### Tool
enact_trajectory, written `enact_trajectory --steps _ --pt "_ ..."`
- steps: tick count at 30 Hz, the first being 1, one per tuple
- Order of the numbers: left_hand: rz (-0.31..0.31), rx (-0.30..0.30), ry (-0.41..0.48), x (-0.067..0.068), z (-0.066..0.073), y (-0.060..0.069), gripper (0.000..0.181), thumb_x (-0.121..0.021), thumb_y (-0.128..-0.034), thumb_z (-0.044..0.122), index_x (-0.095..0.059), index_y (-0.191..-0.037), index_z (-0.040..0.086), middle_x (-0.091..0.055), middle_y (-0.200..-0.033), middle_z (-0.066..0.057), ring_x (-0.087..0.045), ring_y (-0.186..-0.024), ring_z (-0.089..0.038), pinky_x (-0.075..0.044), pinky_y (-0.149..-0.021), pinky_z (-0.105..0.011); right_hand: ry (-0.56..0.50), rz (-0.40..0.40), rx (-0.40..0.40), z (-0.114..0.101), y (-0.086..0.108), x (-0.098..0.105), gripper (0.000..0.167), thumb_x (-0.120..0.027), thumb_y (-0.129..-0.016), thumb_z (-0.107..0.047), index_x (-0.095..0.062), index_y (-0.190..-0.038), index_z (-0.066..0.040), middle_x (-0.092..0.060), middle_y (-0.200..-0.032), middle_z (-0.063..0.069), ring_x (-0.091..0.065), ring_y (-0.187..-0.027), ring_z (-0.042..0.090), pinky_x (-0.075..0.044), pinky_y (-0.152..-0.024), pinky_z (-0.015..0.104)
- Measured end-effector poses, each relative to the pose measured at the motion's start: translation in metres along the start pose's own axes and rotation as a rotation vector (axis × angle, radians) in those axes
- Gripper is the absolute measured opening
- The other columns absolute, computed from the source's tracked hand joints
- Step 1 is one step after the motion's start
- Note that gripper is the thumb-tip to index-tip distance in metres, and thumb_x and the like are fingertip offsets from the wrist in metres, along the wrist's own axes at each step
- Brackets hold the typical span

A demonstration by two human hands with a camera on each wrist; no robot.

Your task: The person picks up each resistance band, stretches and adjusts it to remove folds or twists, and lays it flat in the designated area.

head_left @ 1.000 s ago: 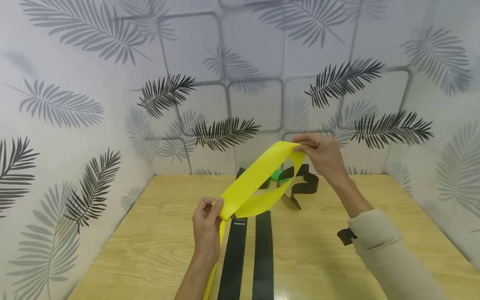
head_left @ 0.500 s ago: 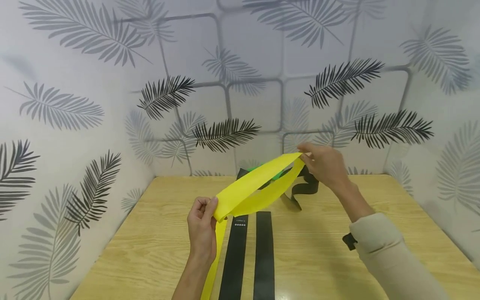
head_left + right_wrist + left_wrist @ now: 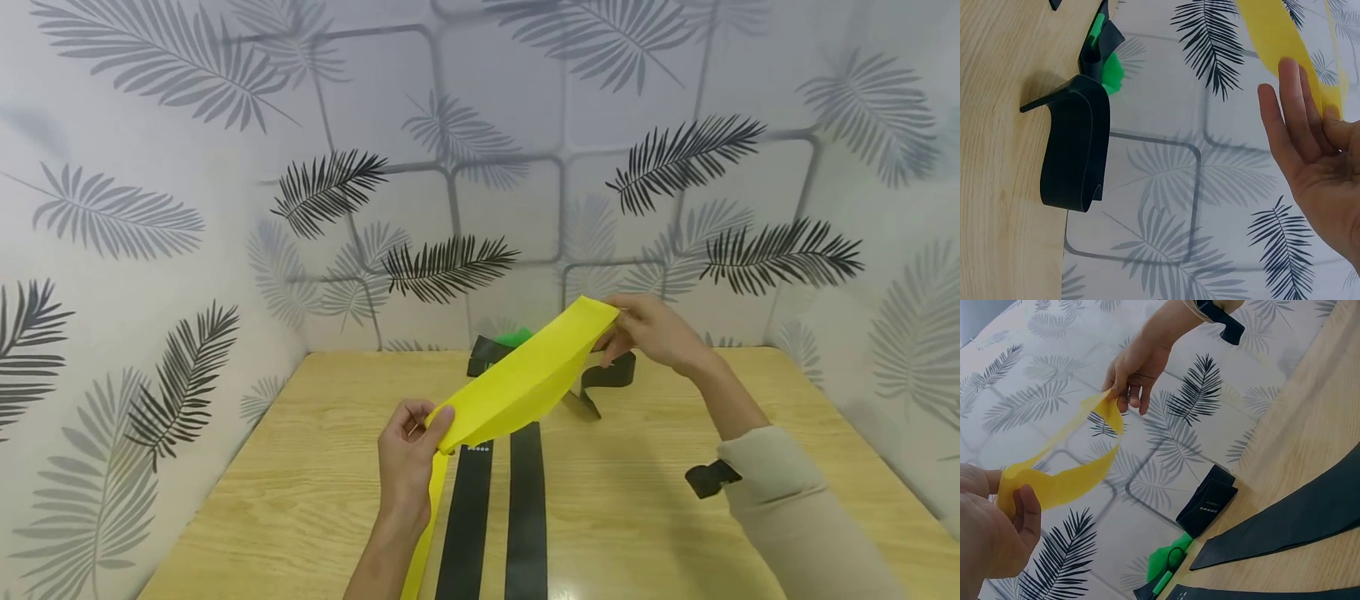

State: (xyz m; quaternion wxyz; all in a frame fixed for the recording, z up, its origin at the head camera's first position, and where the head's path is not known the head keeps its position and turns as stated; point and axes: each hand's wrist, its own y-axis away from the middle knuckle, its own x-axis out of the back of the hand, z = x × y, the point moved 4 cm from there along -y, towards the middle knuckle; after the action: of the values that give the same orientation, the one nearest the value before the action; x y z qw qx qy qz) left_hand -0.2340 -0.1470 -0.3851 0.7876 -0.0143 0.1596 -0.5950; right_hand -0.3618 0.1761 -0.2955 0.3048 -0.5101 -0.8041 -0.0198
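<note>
A flat yellow stretch band (image 3: pixel 525 375) is held up slantwise above the table, doubled into a loop between the two hands. My left hand (image 3: pixel 408 458) pinches its lower end between thumb and curled fingers. At the upper end my right hand (image 3: pixel 663 333) pinches the fold with thumb and index finger. The right wrist view shows that hand's other fingers (image 3: pixel 1291 119) extended beside the yellow band (image 3: pixel 1282 44). Below the left hand, a yellow strip (image 3: pixel 426 533) runs toward the front edge of view. The left wrist view shows a gap between the loop's two layers.
Two black bands (image 3: pixel 527 517) lie lengthwise on the wooden table (image 3: pixel 300 467). At the back, a curled black band (image 3: pixel 1075 150) stands on edge, near a folded black band (image 3: pixel 1207 500) and a green item (image 3: pixel 1163 556). A leaf-patterned backdrop (image 3: pixel 510 217) surrounds the table.
My right hand has shifted right and slightly down, its lower fingers now spread from the band. In the head view, the gap inside the yellow loop no longer shows. The left hand has barely moved.
</note>
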Motion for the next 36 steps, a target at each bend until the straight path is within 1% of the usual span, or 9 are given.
enact_trajectory --steps 4,8,12,17,23,26,29,32,36 --pt "-0.030 0.026 -0.014 0.001 -0.001 0.002 0.025 -0.076 -0.0960 0.010 -0.062 -0.112 -0.004 -0.058 -0.102 -0.009 -0.063 -0.084 -0.018 -0.058 -0.073 -0.023 0.059 0.088 -0.020 -0.001 0.004 0.004 0.030 -0.042 -0.113 -0.011 -0.063 -0.130 0.001 -0.072 -0.106 0.023 -0.076 -0.081 0.034 -0.063 -0.082 0.041" --pt "-0.067 0.055 -0.085 0.000 -0.002 0.004 0.026 -0.074 -0.0977 0.014 -0.067 -0.116 -0.004 -0.061 -0.102 -0.009 -0.065 -0.084 -0.019 -0.058 -0.073 -0.024 0.072 0.202 -0.050 -0.001 0.007 0.006 0.031 -0.045 -0.111 -0.015 -0.066 -0.128 0.001 -0.071 -0.096 0.021 -0.073 -0.073 0.030 -0.064 -0.074 0.041" --pt "-0.141 0.088 -0.210 -0.004 -0.005 0.006 0.027 -0.075 -0.0985 0.022 -0.072 -0.112 -0.001 -0.064 -0.098 -0.010 -0.064 -0.078 -0.021 -0.057 -0.071 -0.027 -0.032 0.330 -0.013 -0.005 0.008 0.006 0.031 -0.044 -0.109 -0.014 -0.067 -0.118 0.005 -0.063 -0.076 0.014 -0.065 -0.062 0.027 -0.063 -0.064 0.039" --pt "-0.259 0.080 -0.309 -0.014 -0.011 0.009 0.032 -0.071 -0.0999 0.035 -0.071 -0.102 0.003 -0.064 -0.123 -0.008 -0.061 -0.106 -0.025 -0.054 -0.094 -0.042 -0.221 0.436 0.066 -0.015 0.008 0.003 0.027 -0.046 -0.109 -0.016 -0.069 -0.107 -0.001 -0.060 -0.070 0.007 -0.063 -0.061 0.025 -0.061 -0.062 0.035" --pt "-0.425 0.138 -0.097 -0.025 -0.016 0.011 0.034 -0.065 -0.1038 0.038 -0.057 -0.103 0.005 -0.060 -0.127 -0.013 -0.065 -0.115 -0.028 -0.046 -0.112 -0.054 -0.361 0.503 0.102 -0.026 0.006 0.001 0.028 -0.050 -0.106 -0.014 -0.075 -0.099 -0.005 -0.066 -0.082 0.004 -0.062 -0.071 0.022 -0.063 -0.068 0.034" --pt "-0.522 0.164 0.055 -0.031 -0.018 0.013 0.020 -0.056 -0.1072 0.026 -0.053 -0.107 0.006 -0.054 -0.126 -0.011 -0.062 -0.115 -0.027 -0.049 -0.109 -0.052 -0.399 0.551 0.084 -0.029 0.007 0.001 0.029 -0.050 -0.105 -0.011 -0.076 -0.096 -0.005 -0.065 -0.093 0.003 -0.060 -0.076 0.020 -0.062 -0.068 0.031" --pt "-0.587 0.166 0.144 -0.034 -0.020 0.016 0.014 -0.048 -0.1003 0.008 -0.052 -0.113 0.006 -0.054 -0.127 -0.011 -0.060 -0.117 -0.028 -0.049 -0.108 -0.053 -0.401 0.595 0.065 -0.030 0.010 0.001 0.027 -0.049 -0.106 -0.014 -0.076 -0.101 -0.010 -0.063 -0.097 0.002 -0.059 -0.078 0.017 -0.058 -0.067 0.025" --pt "-0.591 0.152 0.128 -0.036 -0.021 0.018 0.028 -0.048 -0.0908 -0.003 -0.051 -0.117 0.006 -0.057 -0.129 -0.011 -0.060 -0.117 -0.028 -0.049 -0.105 -0.049 -0.418 0.588 0.087 -0.032 0.011 -0.001 0.027 -0.046 -0.109 -0.016 -0.073 -0.112 -0.008 -0.062 -0.096 0.002 -0.062 -0.079 0.014 -0.056 -0.068 0.022" --pt "-0.534 0.140 0.052 -0.040 -0.023 0.018 0.022 -0.061 -0.0961 0.003 -0.052 -0.116 0.004 -0.060 -0.129 -0.011 -0.061 -0.118 -0.028 -0.049 -0.105 -0.044 -0.457 0.555 0.163 -0.040 0.009 -0.002 0.033 -0.043 -0.110 -0.013 -0.066 -0.135 -0.009 -0.066 -0.105 0.005 -0.065 -0.080 0.016 -0.059 -0.069 0.023"
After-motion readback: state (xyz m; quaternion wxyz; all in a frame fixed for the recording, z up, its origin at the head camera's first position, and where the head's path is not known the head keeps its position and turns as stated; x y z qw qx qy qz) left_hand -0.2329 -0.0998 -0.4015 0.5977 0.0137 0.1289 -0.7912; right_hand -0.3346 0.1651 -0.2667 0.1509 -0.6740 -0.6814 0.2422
